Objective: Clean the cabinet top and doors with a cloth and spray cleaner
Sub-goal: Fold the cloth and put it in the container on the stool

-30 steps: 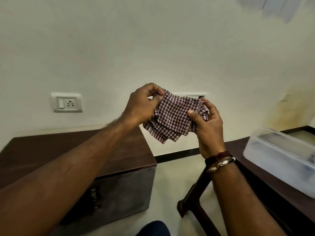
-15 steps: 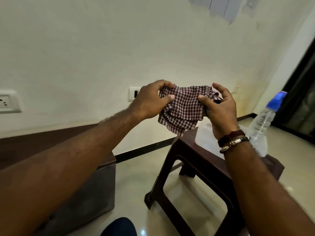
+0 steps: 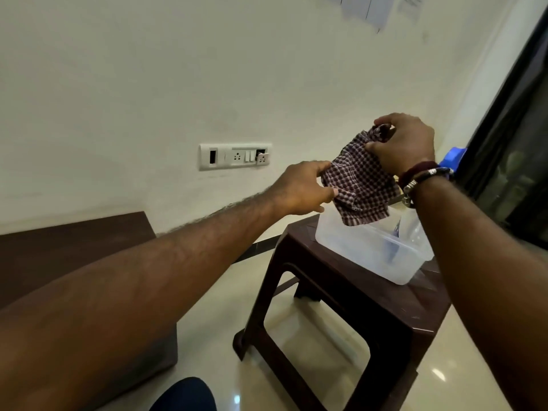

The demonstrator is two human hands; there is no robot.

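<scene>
Cabinet (image 3: 74, 232): lower left of the frame, dark brown top against the wall, mostly hidden behind the left forearm; its doors do not show, and no wiping is under way here.

Left hand (image 3: 299, 188): centre of the frame, its grip pinching the left edge of the checked cloth between thumb and fingers.

Checked cloth (image 3: 358, 188): right of centre, held in the air between both hands, bunched at the top and hanging loose just above the open tub.

Risk, cloth: the slack lower hem hangs close to the tub, so I judge it could dip inside or catch the rim and drag the light tub along.

Clear plastic tub (image 3: 367, 250): right of centre, sitting on the brown plastic stool (image 3: 341, 292), near its back edge; its contents are too blurred to name.

Risk, tub: a snag or a knock from a forearm could slide it off the stool to the tiled floor.

Right hand (image 3: 406, 143): upper right of centre, its grip clenched on the gathered top corner of the cloth.

Spray bottle (image 3: 453, 157): right side, only its blue cap and part of the clear body show behind the right wrist.

Risk, bottle: standing just behind that wrist, it could be tipped over if the arm swings back blind.
</scene>
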